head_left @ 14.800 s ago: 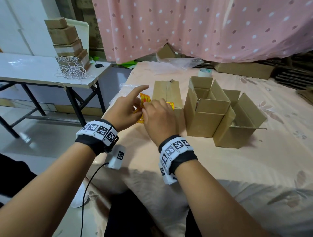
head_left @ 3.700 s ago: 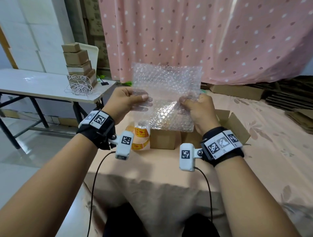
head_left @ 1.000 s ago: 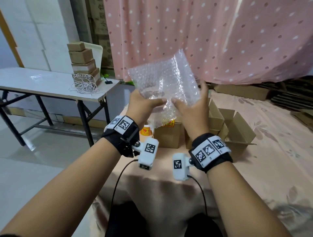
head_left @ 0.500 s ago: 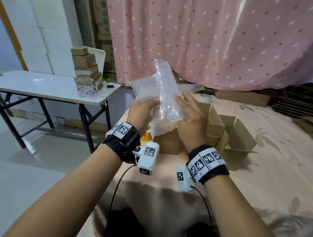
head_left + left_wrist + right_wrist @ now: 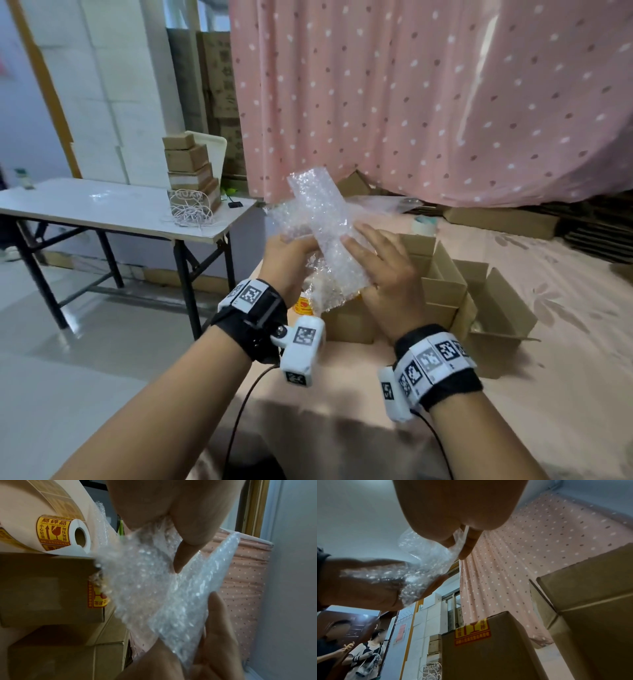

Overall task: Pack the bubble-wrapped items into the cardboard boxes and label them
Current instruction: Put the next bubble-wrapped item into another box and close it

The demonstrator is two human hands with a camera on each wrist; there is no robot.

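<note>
Your left grip (image 5: 291, 263) curled round the wrap (image 5: 325, 219), your right grip (image 5: 390, 277) pinching it, above open boxes (image 5: 445, 287) on the worktop (image 5: 565, 359)

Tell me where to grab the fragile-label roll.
Once the left hand frees the bubble wrap, I'd pinch the fragile-label roll between core hole and winding, from its left: the labelled box crowds its right, and the hole is exposed.

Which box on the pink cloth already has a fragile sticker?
The closed leftmost box, beside the label roll; the two open boxes to its right show none.
</note>
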